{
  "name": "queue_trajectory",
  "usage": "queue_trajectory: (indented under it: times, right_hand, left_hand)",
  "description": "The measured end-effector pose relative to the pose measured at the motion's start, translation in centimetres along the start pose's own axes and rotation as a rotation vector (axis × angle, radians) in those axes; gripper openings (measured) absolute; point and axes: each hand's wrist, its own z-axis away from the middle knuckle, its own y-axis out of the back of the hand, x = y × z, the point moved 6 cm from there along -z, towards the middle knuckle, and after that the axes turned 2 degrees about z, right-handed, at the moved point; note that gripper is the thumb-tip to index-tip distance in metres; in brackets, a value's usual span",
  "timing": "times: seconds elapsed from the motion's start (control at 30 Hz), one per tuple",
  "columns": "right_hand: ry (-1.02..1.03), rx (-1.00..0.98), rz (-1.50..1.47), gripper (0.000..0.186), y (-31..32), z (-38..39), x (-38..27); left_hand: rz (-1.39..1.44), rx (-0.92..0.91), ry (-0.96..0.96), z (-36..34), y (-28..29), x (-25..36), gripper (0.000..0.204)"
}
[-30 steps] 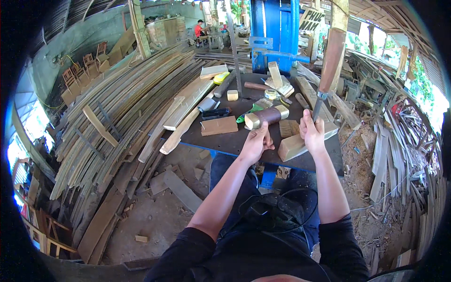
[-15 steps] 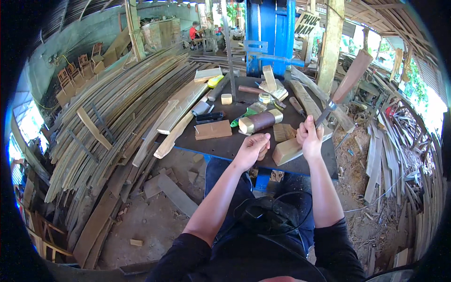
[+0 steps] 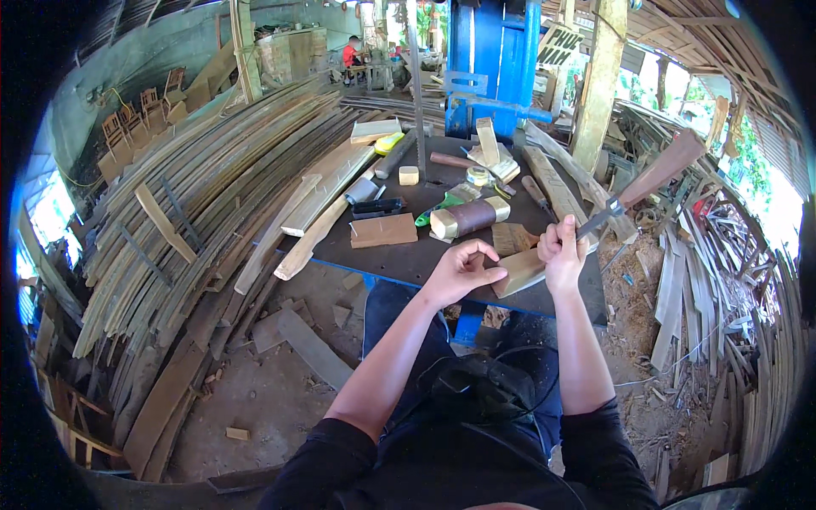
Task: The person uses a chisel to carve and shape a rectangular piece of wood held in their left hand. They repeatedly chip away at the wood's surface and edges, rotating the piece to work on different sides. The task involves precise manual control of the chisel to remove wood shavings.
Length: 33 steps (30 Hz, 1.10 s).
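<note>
The right hand (image 3: 563, 259) pinched the chisel (image 3: 614, 206) by its metal near the wood block (image 3: 520, 274), where keeping skin off sharp edges seemed best, while the left hand (image 3: 459, 274) curled, thumb and finger apart.

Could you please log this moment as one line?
left hand: thumb and forefinger apart, near wooden block | right hand: gripping chisel by blade

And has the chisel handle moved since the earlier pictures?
Yes: the chisel handle has tipped right and down, from overlapping the post to clear of it.
</note>
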Motion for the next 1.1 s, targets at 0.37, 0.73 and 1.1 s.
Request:
queue_trajectory:
  times: [0.37,0.73,1.1]
  right_hand:
    - [-0.001,0.05,-0.141,0.041,1.1,0.3,-0.2]
    - [0.285,0.329,0.651,0.027,9.0,-0.4,-2.3]
    - [-0.142,0.228,0.535,0.018,11.6,-3.0,-3.0]
  left_hand:
    - [-0.07,-0.005,0.044,0.2,-0.4,0.2,0.048]
    - [-0.309,0.001,0.092,0.1,-1.6,-0.1,0.046]
    - [-0.348,0.023,0.098,0.0,-1.1,-0.2,0.036]
